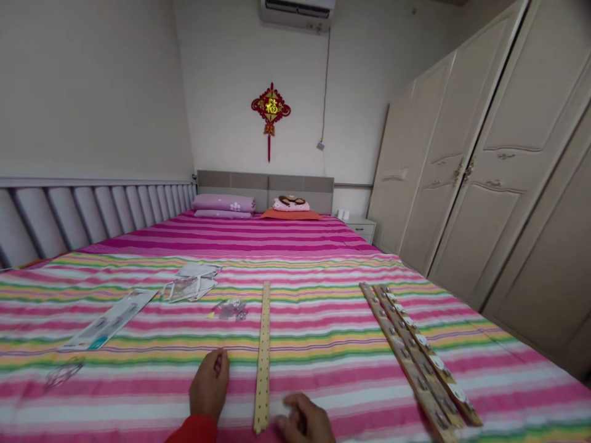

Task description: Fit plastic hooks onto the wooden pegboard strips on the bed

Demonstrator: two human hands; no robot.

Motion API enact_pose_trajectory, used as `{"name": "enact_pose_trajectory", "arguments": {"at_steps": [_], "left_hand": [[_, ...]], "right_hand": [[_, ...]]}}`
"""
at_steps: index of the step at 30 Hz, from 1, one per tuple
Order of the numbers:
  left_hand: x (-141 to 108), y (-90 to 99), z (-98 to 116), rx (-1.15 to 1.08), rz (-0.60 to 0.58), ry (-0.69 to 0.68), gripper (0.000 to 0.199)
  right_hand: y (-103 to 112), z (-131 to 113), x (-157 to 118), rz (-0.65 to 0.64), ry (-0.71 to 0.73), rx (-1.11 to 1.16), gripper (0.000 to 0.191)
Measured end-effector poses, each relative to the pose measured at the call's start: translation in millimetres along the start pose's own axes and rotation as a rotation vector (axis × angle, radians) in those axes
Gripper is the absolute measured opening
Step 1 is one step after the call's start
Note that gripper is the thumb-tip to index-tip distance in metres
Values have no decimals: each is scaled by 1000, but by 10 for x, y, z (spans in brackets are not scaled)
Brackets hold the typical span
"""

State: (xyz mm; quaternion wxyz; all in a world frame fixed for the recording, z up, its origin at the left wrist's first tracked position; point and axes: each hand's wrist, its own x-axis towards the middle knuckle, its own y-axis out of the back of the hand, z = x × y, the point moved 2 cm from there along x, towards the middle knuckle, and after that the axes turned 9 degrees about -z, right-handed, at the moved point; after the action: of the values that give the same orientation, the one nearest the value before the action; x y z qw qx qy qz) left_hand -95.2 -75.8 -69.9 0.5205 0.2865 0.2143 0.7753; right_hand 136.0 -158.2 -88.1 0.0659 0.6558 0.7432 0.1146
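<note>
Flanking a pale strip with small dark marks (262, 363) on a striped bedspread (341, 344), two bare hands sit apart.
The left hand (210, 384) is curled closed beside the strip, and whether it holds anything cannot be told; the right hand (307, 421) is loosely bent near its close end, thumb and forefinger apart. Beyond the left hand lie small clear pieces (231, 309), white pouches (194, 284) and a long packet (111, 321); on the right lie brown strips with round white pieces (410, 357).

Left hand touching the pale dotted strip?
Apart. The head view shows striped cloth in the gap between the left hand and the pale dotted strip.
</note>
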Motion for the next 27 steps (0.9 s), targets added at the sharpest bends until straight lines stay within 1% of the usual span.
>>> {"name": "enact_pose_trajectory", "arguments": {"at_steps": [2, 5, 7, 8, 9, 11, 14, 18, 22, 25, 27], "left_hand": [[1, -5, -15, 2, 16, 1, 31], [11, -20, -51, -3, 23, -16, 29], [15, -32, -68, 2, 14, -31, 29], [13, -37, -70, 7, 13, -38, 29], [10, -39, -67, 12, 18, -46, 29], [2, -39, -52, 15, 38, -63, 29], [-5, -41, -35, 16, 43, -74, 29], [1, -56, -51, 15, 39, -86, 27], [-5, -66, -61, 17, 56, -105, 27], [-17, -60, -50, 7, 59, -103, 27], [-23, -51, -41, -17, 57, -96, 27]], "right_hand": [[-150, -106, 109, 55, 7, -257, 52], [-328, -224, 228, 85, -22, -499, 67], [-415, -287, 296, 64, -51, -569, 79], [-445, -317, 327, 52, -62, -590, 82], [-468, -349, 358, 38, -65, -608, 81], [-491, -409, 409, 14, -61, -642, 74], [-492, -466, 446, -20, -63, -688, 65], [-448, -450, 393, -3, -52, -711, 67], [-337, -368, 276, 47, -68, -712, 62], [-235, -320, 201, 8, -91, -741, 58], [-161, -320, 162, -7, -70, -735, 56]]}}
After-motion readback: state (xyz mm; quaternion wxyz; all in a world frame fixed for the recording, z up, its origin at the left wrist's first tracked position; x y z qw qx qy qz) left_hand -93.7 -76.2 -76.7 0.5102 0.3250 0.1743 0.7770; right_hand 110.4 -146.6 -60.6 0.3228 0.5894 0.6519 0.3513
